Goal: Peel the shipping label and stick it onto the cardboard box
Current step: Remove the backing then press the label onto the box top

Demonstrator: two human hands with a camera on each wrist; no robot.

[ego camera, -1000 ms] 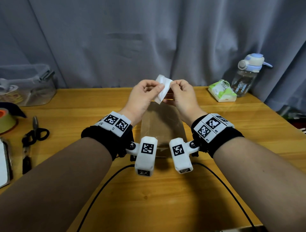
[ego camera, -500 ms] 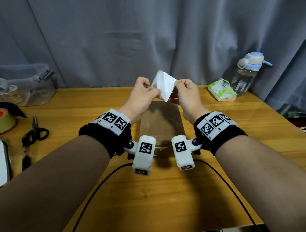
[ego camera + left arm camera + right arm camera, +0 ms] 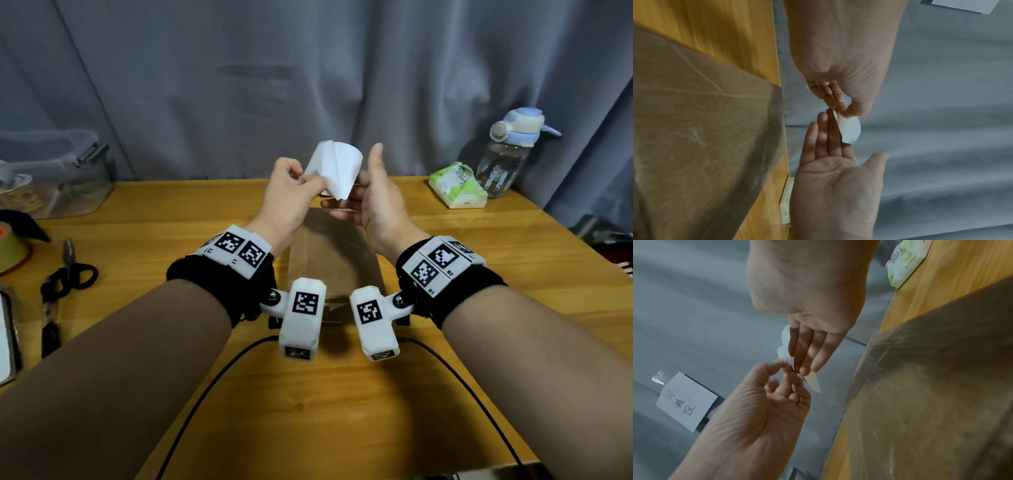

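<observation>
The white shipping label (image 3: pixel 337 169) curls in the air above the far end of the cardboard box (image 3: pixel 334 260), which lies flat on the wooden table (image 3: pixel 479 274). My left hand (image 3: pixel 305 176) pinches the label's left edge between thumb and fingers. My right hand (image 3: pixel 368 192) is beside it with straight fingers behind the sheet and the thumb up. The left wrist view shows the pinch (image 3: pixel 840 112) on the label (image 3: pixel 851 129) and the flat right palm (image 3: pixel 834 186). In the right wrist view the label (image 3: pixel 785 344) lies against the straight right fingers (image 3: pixel 807 350). Whether the backing has come off, I cannot tell.
A clear plastic container (image 3: pixel 51 178), a tape roll (image 3: pixel 10 246) and scissors (image 3: pixel 68 270) are on the left of the table. A tissue pack (image 3: pixel 457 185) and a water bottle (image 3: pixel 507 157) stand at the back right. Two cables (image 3: pixel 205 394) run toward me. A handwritten note (image 3: pixel 686 400) hangs on the grey curtain.
My right hand has let go of the label and spread its fingers straight. The left hand keeps its pinch, and the sheet has curled and risen slightly.
</observation>
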